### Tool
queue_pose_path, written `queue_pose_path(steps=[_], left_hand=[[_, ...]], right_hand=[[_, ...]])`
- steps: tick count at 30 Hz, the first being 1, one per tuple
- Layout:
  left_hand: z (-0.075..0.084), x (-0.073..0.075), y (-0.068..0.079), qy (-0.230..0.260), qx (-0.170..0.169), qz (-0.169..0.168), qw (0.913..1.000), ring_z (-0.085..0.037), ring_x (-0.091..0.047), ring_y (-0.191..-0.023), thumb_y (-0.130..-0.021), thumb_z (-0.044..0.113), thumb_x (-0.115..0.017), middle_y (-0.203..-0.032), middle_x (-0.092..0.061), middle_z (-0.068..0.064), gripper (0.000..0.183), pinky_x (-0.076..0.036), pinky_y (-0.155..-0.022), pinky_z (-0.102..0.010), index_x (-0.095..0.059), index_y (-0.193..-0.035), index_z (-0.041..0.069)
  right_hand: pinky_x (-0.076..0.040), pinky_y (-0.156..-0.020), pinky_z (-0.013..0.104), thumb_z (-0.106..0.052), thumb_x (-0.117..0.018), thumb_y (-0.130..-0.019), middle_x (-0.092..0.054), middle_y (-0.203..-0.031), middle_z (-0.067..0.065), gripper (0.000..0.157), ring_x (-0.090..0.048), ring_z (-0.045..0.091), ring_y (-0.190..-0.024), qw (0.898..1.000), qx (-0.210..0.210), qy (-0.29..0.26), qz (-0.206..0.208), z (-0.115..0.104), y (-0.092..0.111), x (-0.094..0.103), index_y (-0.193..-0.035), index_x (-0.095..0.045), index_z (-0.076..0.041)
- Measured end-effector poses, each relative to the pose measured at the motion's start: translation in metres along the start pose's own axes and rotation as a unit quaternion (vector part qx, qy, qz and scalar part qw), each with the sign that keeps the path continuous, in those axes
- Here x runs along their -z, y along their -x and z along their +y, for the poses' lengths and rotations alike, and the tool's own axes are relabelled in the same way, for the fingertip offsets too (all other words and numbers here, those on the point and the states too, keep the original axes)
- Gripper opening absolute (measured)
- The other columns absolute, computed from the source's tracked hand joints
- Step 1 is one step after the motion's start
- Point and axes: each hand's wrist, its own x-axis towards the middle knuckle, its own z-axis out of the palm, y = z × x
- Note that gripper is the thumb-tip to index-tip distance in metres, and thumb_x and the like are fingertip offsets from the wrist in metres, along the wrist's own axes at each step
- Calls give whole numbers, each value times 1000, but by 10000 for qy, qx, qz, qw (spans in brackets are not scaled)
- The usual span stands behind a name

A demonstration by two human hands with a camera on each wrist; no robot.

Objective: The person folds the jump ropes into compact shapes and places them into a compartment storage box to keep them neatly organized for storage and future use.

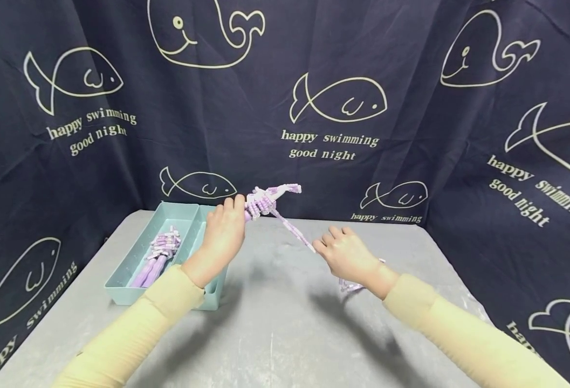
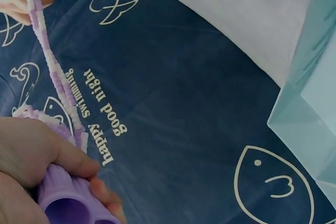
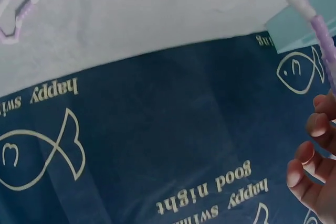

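In the head view my left hand (image 1: 224, 226) grips a beaded jump rope (image 1: 260, 203), its purple and white beads wound in a bundle above the fist. The left wrist view shows the hollow ends of its purple handles (image 2: 60, 183) sticking out below the fingers. A beaded length runs taut from the bundle to my right hand (image 1: 345, 253), whose curled fingers pinch its far end. From the right wrist, that beaded length (image 3: 299, 1) passes into the fingers at the right edge. Both hands are raised above the table.
A teal divided box (image 1: 131, 295) stands on the grey table (image 1: 275, 334) at the left. Another bundled jump rope (image 1: 155, 264) with purple handles lies in its left compartment. More beaded rope (image 1: 350, 284) lies on the table below my right wrist. A dark patterned cloth (image 1: 265, 118) surrounds the table.
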Motion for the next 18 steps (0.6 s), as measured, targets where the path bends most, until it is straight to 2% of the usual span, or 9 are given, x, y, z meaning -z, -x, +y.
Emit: queue_pose_path(steps=[5,10,13,18], left_hand=[[-5,-1,1,-292,17,-274,9992,-36,-57,-66,-72,0,-68,-80,-54,-18,36,-41,-51,-44,-47,-101,1],[-5,-5,3,-466,145,-677,9965,-37,-57,-66,-74,3,-69,-82,-55,-18,36,-43,-54,-45,-46,-102,1],[-2,-5,4,-467,234,-760,9957,-38,-57,-67,-75,4,-69,-84,-55,-20,38,-43,-54,-46,-46,-104,1],[4,-5,5,-566,245,-685,9957,-37,-57,-67,-75,3,-68,-84,-56,-19,36,-44,-54,-47,-47,-104,1]], right_hand=[[-32,-57,36,-3,-45,-74,-48,-65,5,9,-46,26,-64,9991,3,145,396,8,-4,15,-77,-51,-9],[-30,-55,36,-1,-28,-83,-45,-62,6,25,-41,26,-60,9963,98,268,814,11,-10,29,-72,-48,-8],[-29,-53,36,1,-28,-85,-44,-62,6,26,-38,25,-57,9926,245,265,1159,9,-16,37,-70,-47,-7],[-26,-51,34,3,-34,-85,-42,-61,6,22,-33,23,-56,9846,454,341,1656,5,-25,55,-68,-46,-6]])
